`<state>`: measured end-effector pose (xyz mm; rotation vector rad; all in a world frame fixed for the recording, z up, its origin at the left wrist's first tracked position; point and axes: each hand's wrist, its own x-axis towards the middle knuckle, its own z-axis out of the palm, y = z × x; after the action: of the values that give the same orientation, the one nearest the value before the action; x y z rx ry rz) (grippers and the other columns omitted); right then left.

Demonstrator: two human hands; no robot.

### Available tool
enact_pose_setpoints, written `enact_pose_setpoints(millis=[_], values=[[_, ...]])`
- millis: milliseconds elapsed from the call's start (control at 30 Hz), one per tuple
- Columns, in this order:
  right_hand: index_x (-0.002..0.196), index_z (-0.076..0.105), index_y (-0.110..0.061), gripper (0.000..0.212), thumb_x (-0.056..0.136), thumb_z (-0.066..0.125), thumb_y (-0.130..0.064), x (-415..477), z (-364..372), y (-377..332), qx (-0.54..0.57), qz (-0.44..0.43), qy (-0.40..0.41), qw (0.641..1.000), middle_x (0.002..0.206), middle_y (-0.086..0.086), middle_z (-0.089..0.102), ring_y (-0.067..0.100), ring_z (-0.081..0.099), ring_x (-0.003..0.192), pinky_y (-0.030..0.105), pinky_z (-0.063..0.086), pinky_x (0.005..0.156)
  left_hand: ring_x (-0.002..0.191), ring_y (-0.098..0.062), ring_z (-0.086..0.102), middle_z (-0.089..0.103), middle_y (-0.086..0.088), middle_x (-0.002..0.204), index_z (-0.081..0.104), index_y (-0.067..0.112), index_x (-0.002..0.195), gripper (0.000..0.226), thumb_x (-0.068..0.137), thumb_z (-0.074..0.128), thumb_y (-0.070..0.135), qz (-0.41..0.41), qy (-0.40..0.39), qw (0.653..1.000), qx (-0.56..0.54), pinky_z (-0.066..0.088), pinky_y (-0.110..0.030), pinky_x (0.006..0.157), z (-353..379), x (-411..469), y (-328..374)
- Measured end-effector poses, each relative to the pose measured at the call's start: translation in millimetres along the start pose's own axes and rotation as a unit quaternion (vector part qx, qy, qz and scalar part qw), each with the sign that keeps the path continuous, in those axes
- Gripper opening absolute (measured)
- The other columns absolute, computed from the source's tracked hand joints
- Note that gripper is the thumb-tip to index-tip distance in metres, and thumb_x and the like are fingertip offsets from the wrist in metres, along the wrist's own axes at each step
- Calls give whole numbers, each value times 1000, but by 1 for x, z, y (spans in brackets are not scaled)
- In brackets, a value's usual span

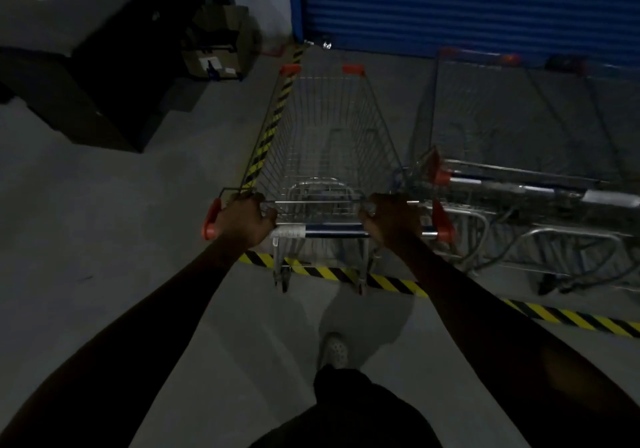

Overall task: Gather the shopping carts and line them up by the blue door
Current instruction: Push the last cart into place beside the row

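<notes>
Grey floor is seen in a dim room, and the blue door is found at 12 o'clock. One shopping cart is held in the middle, nose toward the door. Its handle bar is gripped by the left hand and the right hand, fingers curled round it. More carts are parked just beside it at 3 o'clock.

Both hands on the handle: left hand grips the left end, right hand the right end of the wire cart. Its nose points at the blue door far ahead. Another cart stands just right. Striped floor tape runs under the rear wheels.
</notes>
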<state>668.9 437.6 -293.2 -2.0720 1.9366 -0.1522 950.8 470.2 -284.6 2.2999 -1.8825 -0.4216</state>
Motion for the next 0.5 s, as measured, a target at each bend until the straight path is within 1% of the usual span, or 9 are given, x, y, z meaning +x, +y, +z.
enact_pose_setpoints(millis=[67,100,167,200,300,367,433,500], values=[[124,64,-20,47,94,51,-54,23,-3,-10,9,12,-14,1000,123,9,65,30,56,120,37,49,89,128,-30,52,59,-8,135,60,21,132,58,91,38,55,5,-10,1000,8,39,-45,102,-6,31,-4],[127,62,-19,47,95,51,-52,35,-6,-14,8,14,-15,1000,126,9,64,30,55,121,36,48,90,128,-30,51,59,-8,135,60,21,133,65,87,34,59,9,-15,1000,5,41,-46,100,-9,46,-6],[132,58,-18,49,98,49,-51,52,-7,-21,0,9,-14,1000,130,9,61,30,54,122,35,47,89,125,-33,53,60,-11,132,62,18,128,79,78,23,65,21,-17,1000,-2,45,-47,95,-12,73,-10],[134,57,-18,50,98,49,-51,59,-7,-24,-2,13,-10,1000,132,10,60,30,54,123,36,47,90,122,-34,54,61,-12,130,64,17,126,82,76,20,65,31,-12,999,-6,47,-47,93,-11,85,-12],[139,55,-21,52,96,53,-51,83,-9,-29,11,47,-4,999,138,9,58,31,53,126,38,46,95,112,-37,60,64,-14,119,67,14,116,79,75,19,62,47,0,999,-21,49,-45,88,-15,118,-8],[135,58,-19,50,95,55,-49,96,-9,-28,16,61,4,998,134,12,60,33,54,124,38,46,93,106,-36,62,67,-13,113,69,16,110,77,75,18,62,60,0,998,-17,49,-43,84,-13,137,-4],[131,62,-13,51,92,58,-47,106,-11,-27,23,74,12,997,128,17,63,36,57,120,38,46,91,101,-36,64,68,-11,107,69,16,102,71,78,17,58,75,-5,997,-5,51,-43,83,-10,156,0],[128,64,-15,51,90,59,-47,113,-11,-25,22,96,19,995,126,16,65,36,60,115,38,49,87,101,-35,64,68,-11,104,69,14,100,68,82,19,55,97,-15,995,2,51,-41,83,-7,171,1]])
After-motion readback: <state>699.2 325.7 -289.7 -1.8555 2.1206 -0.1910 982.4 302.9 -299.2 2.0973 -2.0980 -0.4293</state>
